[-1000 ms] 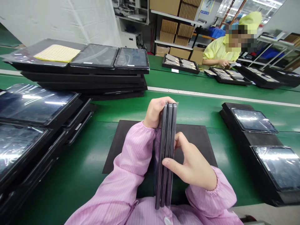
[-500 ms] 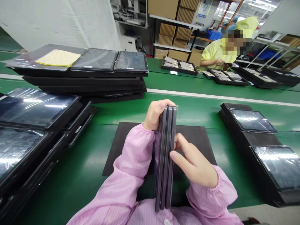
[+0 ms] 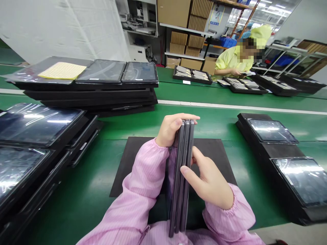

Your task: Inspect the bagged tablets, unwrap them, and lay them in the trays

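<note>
Three slim grey tablets (image 3: 182,177) stand on edge, pressed side by side, in front of my body. My left hand (image 3: 171,129) grips their far upper end from the left, its fingers reaching across the top. On the right, my right hand (image 3: 208,180) holds the stack's side, with the thumb lying on the tablets' narrow edges and the forefinger behind the right one. Small speaker holes show near the top of each edge. Beneath lies a black mat (image 3: 219,160) on the green bench (image 3: 112,149).
Stacked black trays with tablets (image 3: 38,126) fill the left; another tray stack (image 3: 102,73) bears a yellow sheet (image 3: 62,70). At right, a black tray (image 3: 283,149) carries two tablets. Across the bench a person in yellow (image 3: 235,59) works beside trays of parts (image 3: 192,74).
My right thumb has slid leftward across the tablet edges. My left fingers now stretch further over the top of the stack. The view has shifted slightly.
</note>
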### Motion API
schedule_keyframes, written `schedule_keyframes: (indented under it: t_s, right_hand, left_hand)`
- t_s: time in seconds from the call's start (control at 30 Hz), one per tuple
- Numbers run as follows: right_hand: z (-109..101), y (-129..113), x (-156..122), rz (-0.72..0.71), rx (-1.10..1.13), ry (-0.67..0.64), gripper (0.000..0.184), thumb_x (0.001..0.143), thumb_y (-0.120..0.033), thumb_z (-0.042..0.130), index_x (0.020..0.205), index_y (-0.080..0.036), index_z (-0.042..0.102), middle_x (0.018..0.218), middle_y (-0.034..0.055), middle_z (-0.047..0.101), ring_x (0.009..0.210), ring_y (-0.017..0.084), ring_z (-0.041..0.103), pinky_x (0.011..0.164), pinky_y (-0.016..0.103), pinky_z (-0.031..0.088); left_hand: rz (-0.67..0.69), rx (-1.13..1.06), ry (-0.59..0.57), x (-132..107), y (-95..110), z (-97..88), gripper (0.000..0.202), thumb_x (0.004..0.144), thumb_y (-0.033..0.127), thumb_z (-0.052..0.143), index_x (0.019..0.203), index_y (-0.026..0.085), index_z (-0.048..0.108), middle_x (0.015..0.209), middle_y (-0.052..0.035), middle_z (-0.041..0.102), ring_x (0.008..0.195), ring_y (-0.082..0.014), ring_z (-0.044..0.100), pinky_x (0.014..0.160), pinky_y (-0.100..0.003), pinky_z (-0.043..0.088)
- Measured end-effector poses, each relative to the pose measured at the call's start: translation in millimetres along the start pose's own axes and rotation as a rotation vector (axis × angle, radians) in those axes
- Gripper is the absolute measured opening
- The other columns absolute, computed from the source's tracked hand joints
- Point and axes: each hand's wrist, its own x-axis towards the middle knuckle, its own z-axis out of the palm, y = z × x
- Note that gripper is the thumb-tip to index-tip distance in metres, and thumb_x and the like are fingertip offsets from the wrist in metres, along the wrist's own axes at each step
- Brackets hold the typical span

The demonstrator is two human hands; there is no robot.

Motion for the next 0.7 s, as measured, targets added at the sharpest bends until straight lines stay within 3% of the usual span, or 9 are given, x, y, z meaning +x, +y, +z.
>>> schedule_keyframes:
  t_s: [0.5,0.7]
  right_hand:
    - [-4.1,0.3,-1.4,-0.061,-0.007,-0.045,0.013,0.092,-0.035,0.038,0.083,-0.025,0.039,0.068,-0.0038,0.047,0.057,0.016,0.046,0.057,0.030,0.035]
    - [-2.6,-0.7,-1.1,-0.057,-0.042,-0.015,0.017,0.093,-0.039,0.039,0.083,-0.025,0.040,0.069,-0.0025,0.053,0.057,0.016,0.051,0.057,0.029,0.039]
  left_hand:
    - [-0.033,0.031,0.025,0.6,3.2,0.5,0.063,0.090,0.070,0.046,0.090,0.019,0.082,0.081,-0.0083,0.079,0.073,-0.0229,0.071,0.070,-0.034,0.054]
    - [-0.040,0.049,0.029,0.7,4.3,2.4,0.065,0.089,0.072,0.046,0.088,0.018,0.082,0.079,-0.0084,0.079,0.072,-0.0229,0.070,0.069,-0.034,0.053]
